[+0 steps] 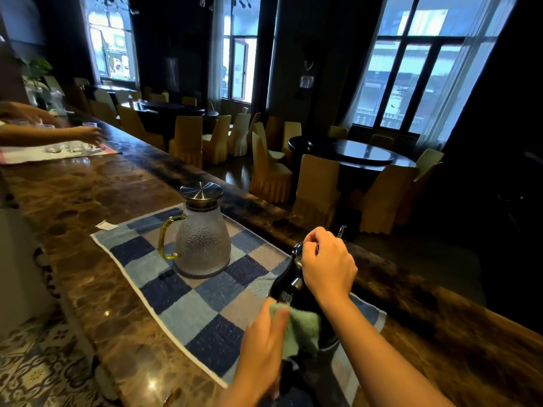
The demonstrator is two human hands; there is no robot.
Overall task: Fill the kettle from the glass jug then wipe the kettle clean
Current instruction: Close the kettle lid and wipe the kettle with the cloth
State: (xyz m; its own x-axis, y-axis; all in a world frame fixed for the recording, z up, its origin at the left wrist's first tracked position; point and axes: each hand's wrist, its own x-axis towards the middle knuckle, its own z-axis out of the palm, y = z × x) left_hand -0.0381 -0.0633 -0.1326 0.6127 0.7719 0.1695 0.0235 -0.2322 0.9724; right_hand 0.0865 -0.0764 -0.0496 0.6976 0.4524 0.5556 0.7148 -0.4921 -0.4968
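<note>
A black kettle stands on the blue checked mat near the counter's front right. My right hand grips the kettle's top, fingers curled over the lid and handle. My left hand holds a light green cloth against the kettle's lower side. The textured glass jug, with a yellow handle and a steel lid, sits upright on the same mat, left of and beyond the kettle. Most of the kettle's body is hidden by my hands and the cloth.
The brown marble counter runs away to the far left. There another person's hand reaches several small glasses on a striped cloth. A small white paper lies by the mat. Chairs and dark tables fill the room beyond.
</note>
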